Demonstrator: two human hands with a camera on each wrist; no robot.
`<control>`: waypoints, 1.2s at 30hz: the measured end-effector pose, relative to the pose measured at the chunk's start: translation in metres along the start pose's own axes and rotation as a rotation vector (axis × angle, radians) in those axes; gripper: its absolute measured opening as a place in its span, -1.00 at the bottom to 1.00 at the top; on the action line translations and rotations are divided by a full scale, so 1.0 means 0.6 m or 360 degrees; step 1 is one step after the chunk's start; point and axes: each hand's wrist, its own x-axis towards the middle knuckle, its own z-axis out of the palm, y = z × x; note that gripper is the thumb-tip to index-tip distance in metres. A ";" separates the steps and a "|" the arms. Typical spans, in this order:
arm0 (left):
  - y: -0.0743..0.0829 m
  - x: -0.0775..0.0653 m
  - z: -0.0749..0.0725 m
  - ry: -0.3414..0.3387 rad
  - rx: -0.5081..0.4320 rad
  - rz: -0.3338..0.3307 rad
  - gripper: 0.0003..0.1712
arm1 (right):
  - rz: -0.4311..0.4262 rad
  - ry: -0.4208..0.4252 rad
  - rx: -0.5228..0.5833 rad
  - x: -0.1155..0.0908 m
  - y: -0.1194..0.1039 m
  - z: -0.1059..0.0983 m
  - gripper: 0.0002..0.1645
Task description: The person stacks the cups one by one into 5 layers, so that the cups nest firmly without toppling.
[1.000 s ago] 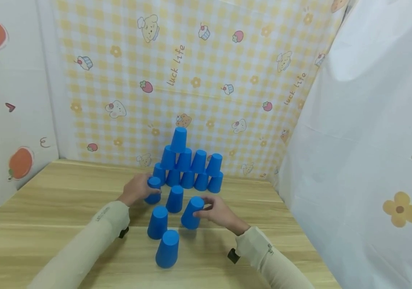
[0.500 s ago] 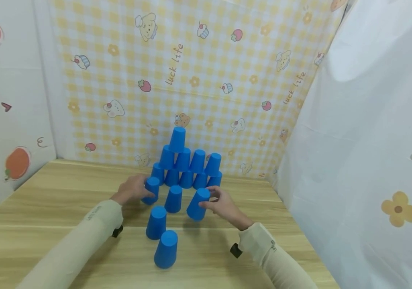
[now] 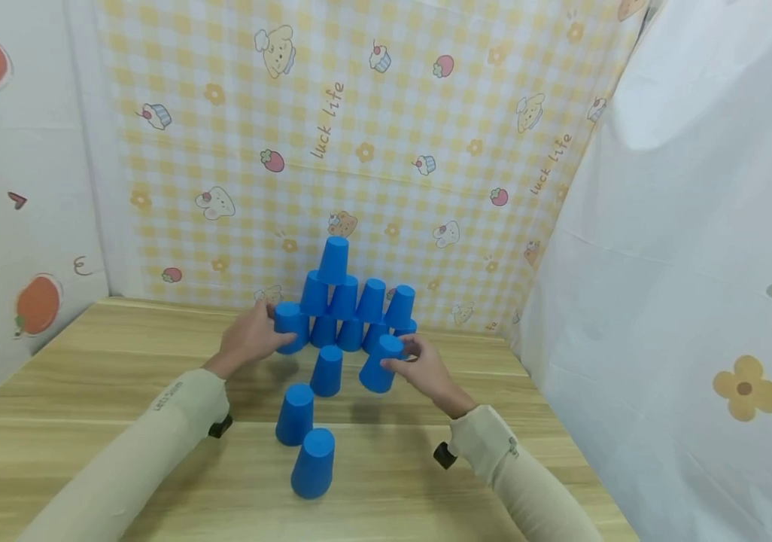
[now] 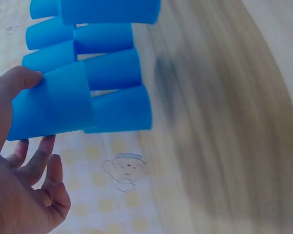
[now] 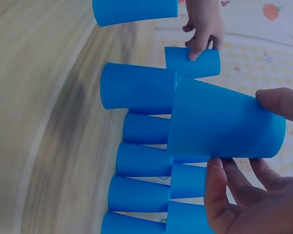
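My left hand pinches an upside-down blue cup between thumb and fingers, raised off the table at the left end of the stack. In the left wrist view this cup overlaps the stacked ones. My right hand grips another blue cup, tilted and above the table, before the stack's right part. The right wrist view shows thumb on one side of that cup, fingers on the other. The stack has a bottom row, a second row and one top cup at the left.
Three loose upside-down cups stand before the stack: one close to it, one nearer, one nearest. The wooden table meets a yellow checked cloth behind and a white sheet at right.
My left hand has lifted its cup from the table up beside the second row. My right hand has carried its cup away from me and to the right, toward the stack.
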 end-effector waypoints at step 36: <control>0.219 0.079 0.042 0.0290 -0.0147 0.0207 -0.27 | -0.0148 0.0434 -0.0130 0.105 -0.086 -0.060 -0.32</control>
